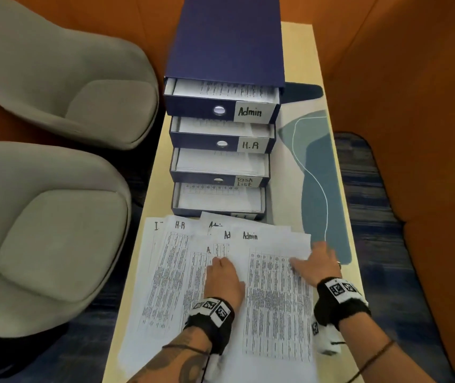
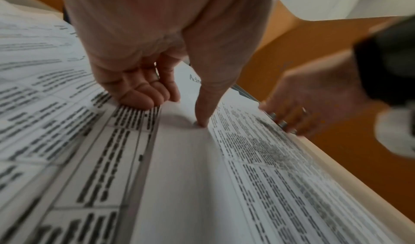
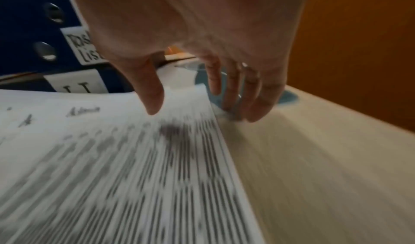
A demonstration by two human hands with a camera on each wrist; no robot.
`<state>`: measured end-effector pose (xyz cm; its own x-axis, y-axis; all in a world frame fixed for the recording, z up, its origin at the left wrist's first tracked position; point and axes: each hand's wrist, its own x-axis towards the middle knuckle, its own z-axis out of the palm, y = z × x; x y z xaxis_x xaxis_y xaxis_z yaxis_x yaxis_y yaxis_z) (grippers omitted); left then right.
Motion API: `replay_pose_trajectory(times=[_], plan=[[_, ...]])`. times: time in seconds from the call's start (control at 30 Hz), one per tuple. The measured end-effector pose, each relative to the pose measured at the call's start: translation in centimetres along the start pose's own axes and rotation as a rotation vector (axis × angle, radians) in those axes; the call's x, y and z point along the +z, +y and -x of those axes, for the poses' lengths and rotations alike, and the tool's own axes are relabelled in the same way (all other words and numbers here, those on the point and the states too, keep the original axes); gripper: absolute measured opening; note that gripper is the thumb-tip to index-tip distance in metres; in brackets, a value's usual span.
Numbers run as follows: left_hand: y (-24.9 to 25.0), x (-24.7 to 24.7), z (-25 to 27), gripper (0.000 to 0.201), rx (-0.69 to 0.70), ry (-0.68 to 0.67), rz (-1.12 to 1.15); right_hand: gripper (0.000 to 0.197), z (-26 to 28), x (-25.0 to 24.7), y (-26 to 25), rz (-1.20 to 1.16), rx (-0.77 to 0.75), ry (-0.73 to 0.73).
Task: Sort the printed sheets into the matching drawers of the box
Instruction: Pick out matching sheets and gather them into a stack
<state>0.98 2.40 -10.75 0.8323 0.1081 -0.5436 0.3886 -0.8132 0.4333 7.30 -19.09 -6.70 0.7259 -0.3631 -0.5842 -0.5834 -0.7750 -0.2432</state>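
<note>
Partway through the sort, by the look of it: every drawer of the blue box (image 1: 225, 42) stands pulled out, stepped toward us, and each already shows paper inside. From twelve o'clock down: the Admin drawer (image 1: 221, 99) with printed pages, the H.R drawer (image 1: 222, 135) with a thinner layer, the Task List drawer (image 1: 219, 168) with a good stack, and the bottom drawer (image 1: 218, 200), whose tag reads "I T" in the right wrist view, holding a gridded page.

Plenty remains, though. A fan of printed sheets (image 1: 182, 272) still covers the worktop (image 1: 331, 217) at six o'clock, just in front of the box, headed I, H.R and several Admin.

The left hand (image 1: 222, 283) is on the spread at six, index fingertip pressing down, the other fingers curled under, holding nothing. The right hand (image 1: 316, 265) at five o'clock works the right edge of the top Admin sheet (image 1: 276, 286): thumb above, fingers (image 3: 235, 91) at or under the lifting edge. Whether it has pinched, I cannot tell; that view is blurred.
</note>
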Motion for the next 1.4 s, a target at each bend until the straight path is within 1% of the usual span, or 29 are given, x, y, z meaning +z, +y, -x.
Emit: replay_pose_trajectory(times=[0.03, 0.07, 0.1, 0.13, 0.17, 0.23, 0.27, 0.33, 0.43, 0.5, 0.6, 0.67, 0.73, 0.77, 0.8, 0.83, 0.87, 0.9, 0.97, 1.0, 1.03, 1.1, 1.17, 1.2, 1.27, 1.33, 1.4], plan=[[0.2, 0.1, 0.1, 0.059, -0.008, 0.003, 0.024, 0.075, 0.1, 0.4, 1.1, -0.09, 0.045, -0.044], [0.3, 0.3, 0.3, 0.057, -0.013, 0.013, 0.053, 0.076, 0.3, 0.8, 1.8, -0.21, 0.076, -0.069], [0.4, 0.4, 0.5, 0.057, -0.016, 0.022, 0.081, 0.074, 0.6, 1.1, 2.4, -0.296, 0.09, -0.075], [0.4, 0.6, 0.8, 0.059, -0.014, 0.03, 0.109, 0.07, 0.8, 1.3, 2.7, -0.323, 0.093, -0.066], [0.4, 0.7, 1.0, 0.061, -0.017, 0.033, 0.138, 0.057, 1.1, 1.4, 3.1, -0.325, 0.086, -0.04], [0.2, 0.6, 1.4, 0.062, -0.03, 0.047, 0.209, 0.019, 1.3, 1.7, 4.3, -0.337, 0.039, 0.036], [-0.1, 0.4, 1.4, 0.061, -0.044, 0.071, 0.234, 0.017, 1.3, 1.9, 5.1, -0.36, 0.014, 0.053], [-0.5, 0.1, 1.6, 0.062, -0.103, 0.133, 0.275, 0.021, 1.3, 1.8, 7.1, -0.397, -0.016, 0.053], [-1.1, 0.2, 1.5, 0.074, -0.189, 0.202, 0.263, 0.014, 1.0, 0.5, 10.3, -0.45, -0.024, 0.048], [-0.7, 0.2, 1.5, 0.08, -0.217, 0.217, 0.233, 0.014, 0.5, -0.2, 12.6, -0.474, -0.012, 0.021], [0.3, 0.1, 1.6, 0.081, -0.258, 0.2, 0.269, 0.009, -0.2, -0.6, 14.9, -0.507, -0.004, -0.039], [0.7, -0.3, 1.2, 0.079, -0.27, 0.205, 0.307, 0.008, -0.1, -0.8, 15.4, -0.556, 0.0, -0.052], [0.8, -0.8, 0.7, 0.076, -0.304, 0.196, 0.346, 0.014, 0.5, -1.2, 15.1, -0.631, -0.004, -0.054], [0.9, -1.0, 0.5, 0.073, -0.302, 0.2, 0.34, 0.018, 0.8, -1.4, 14.9, -0.674, -0.009, -0.063], [1.2, -1.3, 0.4, 0.067, -0.27, 0.211, 0.321, 0.021, 1.0, -1.5, 14.7, -0.725, -0.023, -0.075], [1.5, -1.5, 0.4, 0.059, -0.195, 0.227, 0.305, 0.02, 1.3, -1.6, 14.4, -0.774, -0.034, -0.086], [1.6, -1.7, 0.6, 0.052, -0.099, 0.206, 0.334, 0.014, 1.4, -1.7, 14.1, -0.826, -0.04, -0.091], [2.0, -2.1, 1.0, 0.047, 0.006, 0.126, 0.411, 0.009, 1.6, -1.9, 13.8, -0.878, -0.044, -0.092], [2.4, -2.5, 2.3, 0.042, 0.093, -0.205, 0.536, 0.006, 1.5, -2.2, 13.3, -0.948, -0.051, -0.084], [2.3, -2.4, 2.7, 0.041, 0.095, -0.311, 0.549, 0.005, 1.6, -2.4, 13.1, -0.968, -0.051, -0.084], [1.9, -2.1, 2.7, 0.043, 0.106, -0.337, 0.542, 0.005, 1.7, -2.7, 12.7, -0.983, -0.054, -0.09], [1.3, -2.1, 2.8, 0.051, 0.11, -0.243, 0.519, 0.01, 2.1, -3.2, 11.8, -0.992, -0.063, -0.127], [1.2, -2.5, 3.3, 0.058, 0.097, -0.137, 0.584, 0.015, 2.7, -3.4, 11.0, -0.986, -0.083, -0.168], [1.2, -2.8, 3.6, 0.054, 0.086, -0.116, 0.646, 0.019, 2.9, -3.4, 10.7, -0.979, -0.088, -0.166], [1.0, -3.2, 4.3, 0.034, 0.068, -0.103, 0.767, 0.023, 3.1, -3.1, 10.2, -0.977, -0.093, -0.109], [0.7, -3.3, 4.4, 0.03, 0.063, -0.108, 0.826, 0.023, 3.1, -2.8, 9.9, -0.957, -0.1, -0.023], [0.2, -3.3, 4.5, 0.027, 0.057, -0.124, 0.843, 0.02, 3.2, -2.5, 9.8, -0.95, -0.125, 0.013]])
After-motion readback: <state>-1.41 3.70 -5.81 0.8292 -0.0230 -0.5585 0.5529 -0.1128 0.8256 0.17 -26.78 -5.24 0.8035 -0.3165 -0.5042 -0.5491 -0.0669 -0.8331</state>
